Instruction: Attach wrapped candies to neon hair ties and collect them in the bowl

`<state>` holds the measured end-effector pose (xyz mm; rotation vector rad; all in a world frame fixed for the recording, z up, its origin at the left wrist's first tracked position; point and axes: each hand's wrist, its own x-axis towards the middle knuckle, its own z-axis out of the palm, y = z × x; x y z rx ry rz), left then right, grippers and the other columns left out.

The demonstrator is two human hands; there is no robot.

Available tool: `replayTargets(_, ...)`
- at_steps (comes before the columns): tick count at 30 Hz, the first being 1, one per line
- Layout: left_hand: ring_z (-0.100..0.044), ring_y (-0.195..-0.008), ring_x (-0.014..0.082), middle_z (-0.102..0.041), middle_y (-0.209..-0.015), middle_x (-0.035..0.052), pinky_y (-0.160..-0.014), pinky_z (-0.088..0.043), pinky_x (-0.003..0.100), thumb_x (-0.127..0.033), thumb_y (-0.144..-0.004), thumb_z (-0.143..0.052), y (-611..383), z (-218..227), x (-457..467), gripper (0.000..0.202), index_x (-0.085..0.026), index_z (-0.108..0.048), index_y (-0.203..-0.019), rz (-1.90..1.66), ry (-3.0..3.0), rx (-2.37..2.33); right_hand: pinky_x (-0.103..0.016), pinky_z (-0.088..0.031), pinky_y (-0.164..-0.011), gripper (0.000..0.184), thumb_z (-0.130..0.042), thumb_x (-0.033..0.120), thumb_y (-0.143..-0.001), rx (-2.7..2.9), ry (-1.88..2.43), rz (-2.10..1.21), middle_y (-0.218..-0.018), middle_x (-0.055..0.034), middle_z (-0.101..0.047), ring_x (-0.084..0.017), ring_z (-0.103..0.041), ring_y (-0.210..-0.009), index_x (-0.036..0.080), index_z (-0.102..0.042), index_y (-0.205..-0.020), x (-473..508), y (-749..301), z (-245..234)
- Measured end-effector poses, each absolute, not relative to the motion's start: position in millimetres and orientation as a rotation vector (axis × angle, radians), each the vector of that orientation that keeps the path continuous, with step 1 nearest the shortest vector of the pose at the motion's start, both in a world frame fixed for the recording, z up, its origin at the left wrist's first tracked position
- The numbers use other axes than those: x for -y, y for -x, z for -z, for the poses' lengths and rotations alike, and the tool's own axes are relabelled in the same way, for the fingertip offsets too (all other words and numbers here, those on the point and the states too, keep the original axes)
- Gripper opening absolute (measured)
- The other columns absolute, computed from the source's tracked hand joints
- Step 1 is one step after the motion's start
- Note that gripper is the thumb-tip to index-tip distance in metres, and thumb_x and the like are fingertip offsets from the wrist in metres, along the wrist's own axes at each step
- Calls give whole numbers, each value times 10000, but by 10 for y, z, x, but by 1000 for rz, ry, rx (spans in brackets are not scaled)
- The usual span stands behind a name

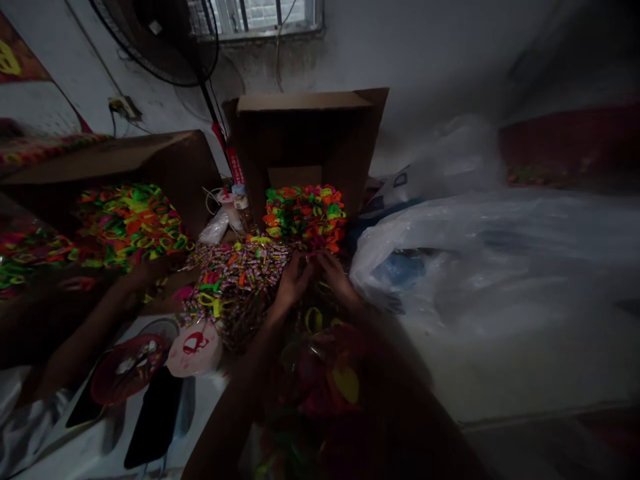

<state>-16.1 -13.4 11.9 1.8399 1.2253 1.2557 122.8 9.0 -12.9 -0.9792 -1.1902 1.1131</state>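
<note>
My left hand (295, 279) and my right hand (336, 275) meet in front of the middle cardboard box, fingers curled in. Between the fingertips shows a small pink plastic piece (314, 254); dim light hides its exact shape. Just beyond lies a heap of bright green, orange and pink plastic loops (305, 212) in the box. To the left of my left hand spreads a pile of small striped wrapped sticks (250, 267), with a few yellow and green loops on top. More coloured plastic pieces (345, 383) lie below my hands, close to my body.
The open cardboard box (370, 133) stands against the wall. A large clear plastic bag (500, 247) fills the right. At left, a co-worker's arm (95, 313) reaches by another box of loops (135, 217). A round pink box (195, 350), red bowl (127, 367) and phone (154, 417) sit nearby.
</note>
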Motion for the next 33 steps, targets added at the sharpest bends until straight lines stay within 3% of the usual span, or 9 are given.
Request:
replayTargets(4,-627,-785,145,-657,-860,17,-749,-483,257,-351,-920,-548,159,-109,119,192,-204,-551,-1045,-1347,-1808,-1181,-328,-432,-993,368,-544,488,-820,1156,1074,-1070,-1164,-41,-652,-212,-575,-1107,246,-645,-1078,-144,-1223,167)
replayTargets(8,-594,-868,152,-632,-961,36,-798,-462,255,-371,-882,-615,152,-154,138,190,-205,-633,-972,-1536,-1882,-1277,-321,-443,-963,281,-505,413,-802,1143,1077,-1034,-1108,-56,-663,-209,-582,-1062,222,-655,-944,-206,-1219,157)
replayTargets(14,-534,-636,111,-563,-702,-35,-628,-414,215,-411,-886,-592,115,-159,178,214,-200,-561,-895,-1447,-1743,-1403,-316,-500,-768,391,-452,506,-820,1056,1132,-1164,-882,-42,-710,-213,-622,-845,199,-674,-915,-176,-1202,155)
replayTargets(17,-593,-730,126,-609,-786,-7,-698,-449,228,-373,-905,-558,100,-131,174,172,-203,-549,-887,-1418,-1845,-1300,-302,-492,-741,370,-536,559,-773,963,1154,-1128,-771,-10,-683,-196,-605,-761,206,-647,-787,-166,-1216,161)
replayTargets(21,-646,-824,162,-668,-946,46,-748,-494,267,-298,-925,-513,76,-59,163,228,-210,-515,-1136,-1340,-1871,-1200,-284,-486,-698,394,-562,599,-756,935,1155,-1089,-651,15,-623,-171,-566,-681,214,-585,-675,-185,-1235,156)
replayTargets(27,-590,-1010,219,-621,-1014,107,-927,-481,376,-212,-947,-414,29,-8,169,168,-175,-572,-992,-1274,-2137,-1259,-294,-474,-801,372,-537,557,-767,1012,1123,-1019,-756,-10,-669,-182,-580,-785,198,-625,-726,-165,-1247,126)
replayTargets(33,-522,-1166,261,-529,-1186,154,-1025,-449,459,-153,-925,-433,-19,-56,223,207,-164,-547,-1096,-1283,-2262,-1277,-311,-447,-889,338,-527,495,-791,1122,1092,-924,-895,-34,-703,-204,-584,-896,188,-668,-804,-71,-1237,48)
